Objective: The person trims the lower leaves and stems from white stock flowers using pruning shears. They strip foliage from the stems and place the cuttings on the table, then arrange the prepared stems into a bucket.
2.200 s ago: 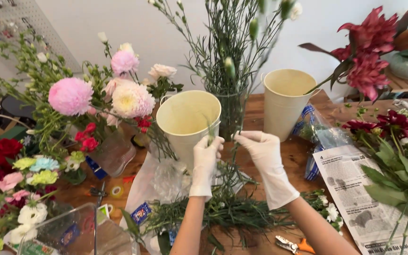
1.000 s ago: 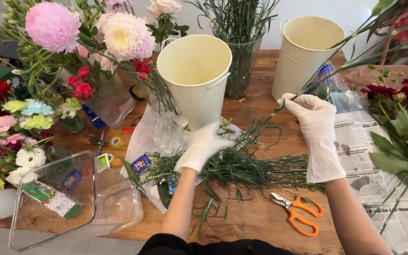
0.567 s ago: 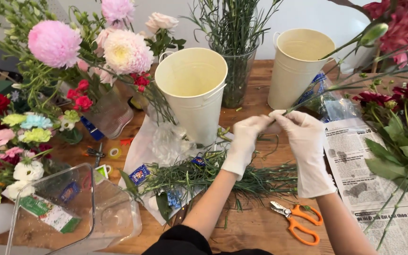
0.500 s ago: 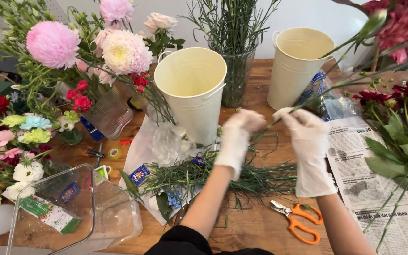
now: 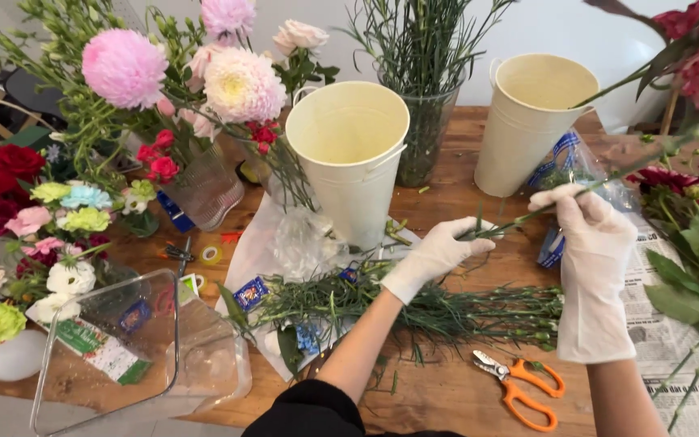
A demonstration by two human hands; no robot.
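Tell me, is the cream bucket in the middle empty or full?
Empty, as far as shows. The cream bucket stands upright, and only its bare inner wall is visible; its very bottom is hidden.

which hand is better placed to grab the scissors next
Right, probably. The scissors lie just below the right hand, on its side of the table. The left hand pinches the stem near its lower end and sits farther from them.

On the bench (image 5: 463, 154), two buckets (image 5: 352, 154) (image 5: 531, 121) flank a vase (image 5: 426, 133); stems (image 5: 446, 311) lie before them, scissors (image 5: 519, 388) nearer still, newspaper (image 5: 689, 356) at right
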